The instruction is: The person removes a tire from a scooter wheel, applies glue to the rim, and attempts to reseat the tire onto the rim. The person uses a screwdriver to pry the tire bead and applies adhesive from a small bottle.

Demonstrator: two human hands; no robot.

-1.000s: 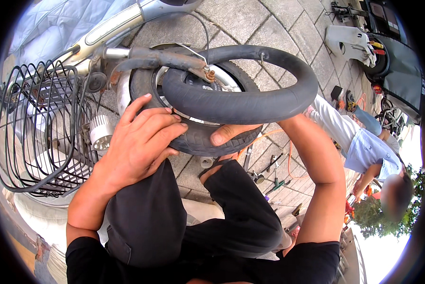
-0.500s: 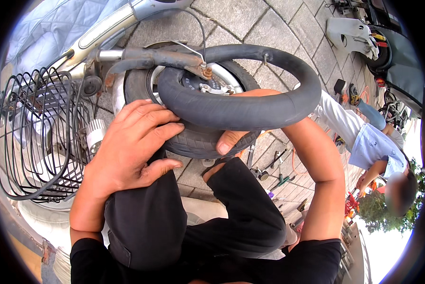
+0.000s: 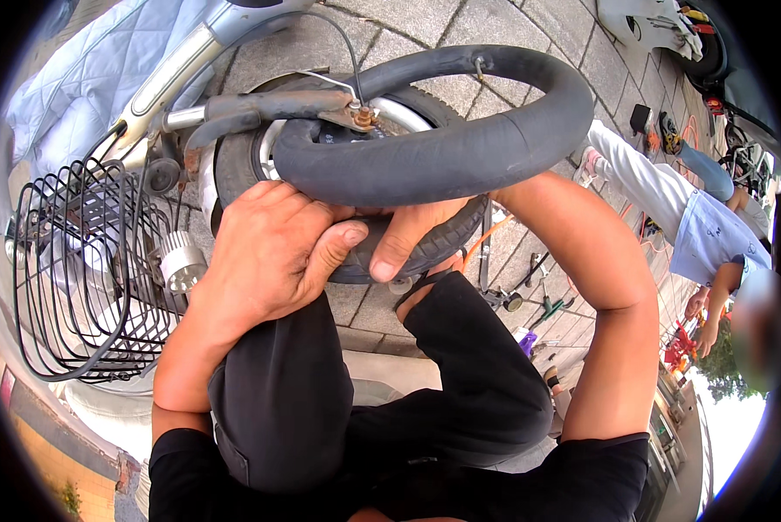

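Note:
A black bicycle tyre (image 3: 417,257) on a silver rim (image 3: 395,111) lies flat beside a rusty fork (image 3: 277,109). A dark grey inner tube (image 3: 425,157) loops over the wheel, its metal valve (image 3: 479,70) at the far side. My left hand (image 3: 277,261) is closed over the near left edge of the tyre, fingertips tucked under the tube. My right hand (image 3: 408,235) grips the tyre from the right, thumb on the near sidewall, other fingers hidden beneath the tube. My two thumbs are close together.
A black wire basket (image 3: 77,278), cylindrical lamp (image 3: 182,261) and quilted blue cover (image 3: 77,96) are left. Tools (image 3: 547,309) and an orange hose (image 3: 482,235) lie on the pavers. A person (image 3: 712,226) in light blue is at right, near a grey scooter (image 3: 721,96).
My left hand has moved toward the right hand, its thumb up onto the tyre. The inner tube appears higher in the view, and the person at right has shifted slightly.

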